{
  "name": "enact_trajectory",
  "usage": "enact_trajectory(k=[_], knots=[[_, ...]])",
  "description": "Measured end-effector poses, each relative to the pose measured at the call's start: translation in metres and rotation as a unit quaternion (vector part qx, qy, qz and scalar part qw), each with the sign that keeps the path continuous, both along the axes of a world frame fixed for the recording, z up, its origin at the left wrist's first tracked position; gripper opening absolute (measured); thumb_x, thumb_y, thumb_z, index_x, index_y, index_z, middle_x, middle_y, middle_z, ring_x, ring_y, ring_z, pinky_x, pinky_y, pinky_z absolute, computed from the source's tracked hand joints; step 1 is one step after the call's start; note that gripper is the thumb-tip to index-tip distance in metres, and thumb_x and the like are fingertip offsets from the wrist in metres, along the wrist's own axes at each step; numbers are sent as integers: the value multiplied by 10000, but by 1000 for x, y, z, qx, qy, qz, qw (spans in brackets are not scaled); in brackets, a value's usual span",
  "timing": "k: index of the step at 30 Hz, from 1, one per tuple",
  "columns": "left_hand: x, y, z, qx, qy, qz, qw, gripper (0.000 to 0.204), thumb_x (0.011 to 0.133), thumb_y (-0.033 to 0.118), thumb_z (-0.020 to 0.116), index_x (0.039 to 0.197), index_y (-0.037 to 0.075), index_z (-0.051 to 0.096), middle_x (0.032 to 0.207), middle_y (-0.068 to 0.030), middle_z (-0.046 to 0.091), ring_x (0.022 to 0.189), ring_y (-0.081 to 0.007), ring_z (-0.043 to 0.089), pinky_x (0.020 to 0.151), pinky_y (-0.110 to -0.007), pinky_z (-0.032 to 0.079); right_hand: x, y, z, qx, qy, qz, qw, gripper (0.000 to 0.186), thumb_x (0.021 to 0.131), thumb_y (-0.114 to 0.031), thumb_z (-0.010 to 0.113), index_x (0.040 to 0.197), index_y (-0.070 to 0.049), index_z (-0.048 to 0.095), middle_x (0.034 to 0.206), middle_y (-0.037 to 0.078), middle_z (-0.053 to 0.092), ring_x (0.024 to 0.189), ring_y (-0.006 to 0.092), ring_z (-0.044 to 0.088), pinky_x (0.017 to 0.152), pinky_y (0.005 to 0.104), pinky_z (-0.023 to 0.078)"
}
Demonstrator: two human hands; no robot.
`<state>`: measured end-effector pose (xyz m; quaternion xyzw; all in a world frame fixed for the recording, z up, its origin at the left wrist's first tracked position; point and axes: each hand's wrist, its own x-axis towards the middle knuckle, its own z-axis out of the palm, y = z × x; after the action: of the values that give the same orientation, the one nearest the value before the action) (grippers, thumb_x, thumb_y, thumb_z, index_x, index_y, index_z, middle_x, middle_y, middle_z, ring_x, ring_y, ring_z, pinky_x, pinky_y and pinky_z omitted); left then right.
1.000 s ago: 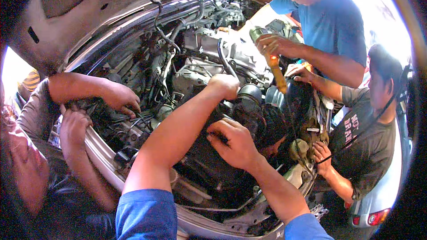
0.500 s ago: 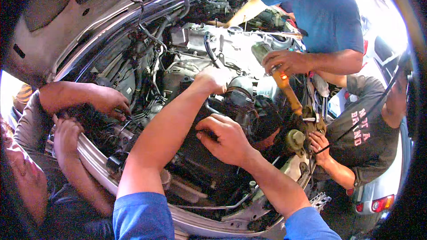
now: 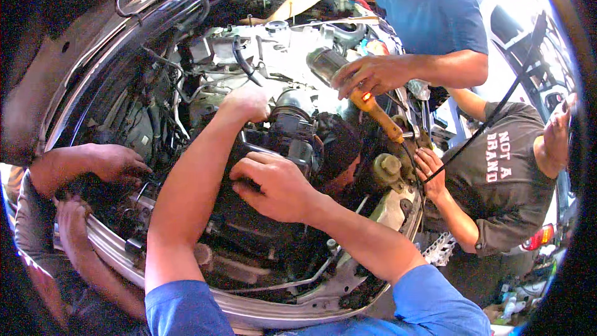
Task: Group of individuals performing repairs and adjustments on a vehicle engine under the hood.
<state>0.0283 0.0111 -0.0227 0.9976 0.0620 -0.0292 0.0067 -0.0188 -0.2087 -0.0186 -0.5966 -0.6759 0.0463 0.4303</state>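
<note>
Over the engine [image 3: 205, 50] of a car with its hood up, my left hand [image 3: 247, 102] is closed in a fist beside a black ribbed air duct [image 3: 293, 104]. Glare and the wrist hide what its fingers grip, if anything. Nearer to me, my right hand [image 3: 273, 185] hangs over the dark front of the engine bay. Its fingers are bent, the thumb stands apart from them, and nothing shows between. A co-worker's hand [image 3: 367, 74] holds a lit work lamp with an orange handle [image 3: 377, 115] just right of the duct, throwing strong light on the engine.
At the left, another person's hands [image 3: 118, 165] reach into the bay by the curved front crossmember [image 3: 115, 242]. At the right, a person in a dark shirt [image 3: 510, 168] rests a hand near a round yellowish part [image 3: 387, 168]. A black cable [image 3: 479, 134] runs across there.
The whole view has shifted, so the engine and both my hands appear farther left. The work lamp slants more than before. My hands keep about the same places on the engine.
</note>
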Motion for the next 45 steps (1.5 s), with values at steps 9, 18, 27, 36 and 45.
enact_trajectory(k=[9,18,27,36,45], knots=[[4,-15,15,19,122,97,988,330,834,262,620,1104,79,670,1075,-207,672,1015,-359,644,884,-439,521,9,-8,10,5,45,-2,999,151,833,-102,663,964,-50,609,900,128,613,869,333,620,757,415,510],[8,-10,8,-20,10,87,996,330,750,206,627,1018,29,704,1019,-217,689,979,-325,677,852,-406,546,40,-12,18,1,52,-124,991,161,846,-180,641,954,-66,605,915,156,597,890,371,613,765,468,511],[13,-8,12,12,76,102,992,402,783,256,689,1151,98,662,1074,-185,681,1009,-335,657,878,-438,530,90,-44,46,-45,-109,-483,868,343,809,-241,698,1100,-69,639,1177,137,608,1132,332,549,958,454,428],[11,-15,16,50,83,86,992,347,756,255,665,1056,83,698,962,-205,697,911,-348,684,801,-444,558,126,-91,45,-211,-135,-530,810,522,801,-375,723,1170,-65,524,1184,132,596,1168,345,538,918,585,419],[7,-26,26,-15,92,93,991,360,808,238,581,1113,70,673,1155,-177,667,1099,-305,635,933,-424,512,156,-98,20,-213,-95,-486,842,426,791,-340,724,1065,-77,529,978,156,660,946,362,661,793,489,526]])
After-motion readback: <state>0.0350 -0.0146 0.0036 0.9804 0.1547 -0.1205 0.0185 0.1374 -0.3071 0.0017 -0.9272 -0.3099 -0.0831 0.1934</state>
